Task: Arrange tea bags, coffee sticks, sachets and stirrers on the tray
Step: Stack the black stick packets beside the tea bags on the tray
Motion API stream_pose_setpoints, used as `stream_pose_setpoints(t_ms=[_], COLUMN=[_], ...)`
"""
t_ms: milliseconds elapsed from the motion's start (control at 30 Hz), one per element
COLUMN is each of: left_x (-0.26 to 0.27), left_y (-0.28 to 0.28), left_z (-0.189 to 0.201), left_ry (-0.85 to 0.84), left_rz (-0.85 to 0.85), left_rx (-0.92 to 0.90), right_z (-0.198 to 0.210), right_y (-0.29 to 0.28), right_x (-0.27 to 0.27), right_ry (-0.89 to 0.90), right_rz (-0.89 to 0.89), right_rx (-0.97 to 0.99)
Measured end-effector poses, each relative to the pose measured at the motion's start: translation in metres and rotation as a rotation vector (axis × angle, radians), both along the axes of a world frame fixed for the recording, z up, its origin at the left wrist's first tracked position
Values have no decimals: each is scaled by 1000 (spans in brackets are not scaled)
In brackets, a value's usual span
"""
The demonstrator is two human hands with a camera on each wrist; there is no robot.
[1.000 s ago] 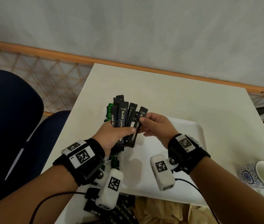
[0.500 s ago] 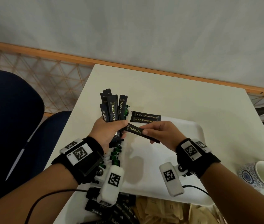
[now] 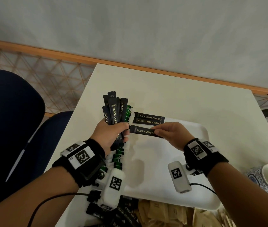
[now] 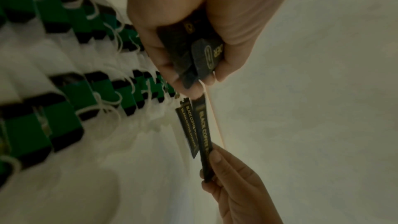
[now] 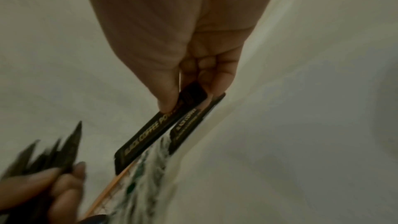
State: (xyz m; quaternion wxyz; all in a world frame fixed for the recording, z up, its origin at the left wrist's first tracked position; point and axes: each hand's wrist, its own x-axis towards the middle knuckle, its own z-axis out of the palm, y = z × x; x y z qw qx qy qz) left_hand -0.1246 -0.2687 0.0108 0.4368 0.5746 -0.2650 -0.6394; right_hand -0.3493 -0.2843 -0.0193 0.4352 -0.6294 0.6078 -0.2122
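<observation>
The person is laying coffee sticks in a row at the tray's [image 3: 202, 145] far edge: the right hand [image 3: 171, 135] pinches a third stick [image 3: 142, 131] just short of the two laid sticks [image 3: 148, 120], which it likely needs to be set beside, while the left hand [image 3: 109, 136] grips the spare bundle [image 3: 113, 112], and only the left wrist view shows the tea bags [image 4: 71, 91] lined up below

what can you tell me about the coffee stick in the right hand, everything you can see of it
The coffee stick is a slim, flat black sachet, glossy like foil or plastic, printed "BLACK COFFEE" in gold along its length. It looks sealed. The right hand pinches one end between thumb and fingertips, holding it roughly level, lengthwise across the white tray, just in front of two matching sticks lying side by side at the far edge. Its free end points toward the left hand; whether it touches the tray is unclear.
</observation>
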Motion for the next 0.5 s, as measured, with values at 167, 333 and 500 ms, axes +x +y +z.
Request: stream_pose_setpoints(t_ms=[167,333,500], left_x=[8,6,5], left_y=[-3,-5,-5], left_z=[1,-3,-6], left_ry=[-15,0,10], left_rz=[-140,-174,-202], left_rx=[89,109,100], right_z=[-14,-18,-19], right_y=[-14,-23,-30], right_x=[-12,-9,-3], right_ry=[356,404,451], right_rz=[-31,-32,-29], right_rx=[-120,-136,-156])
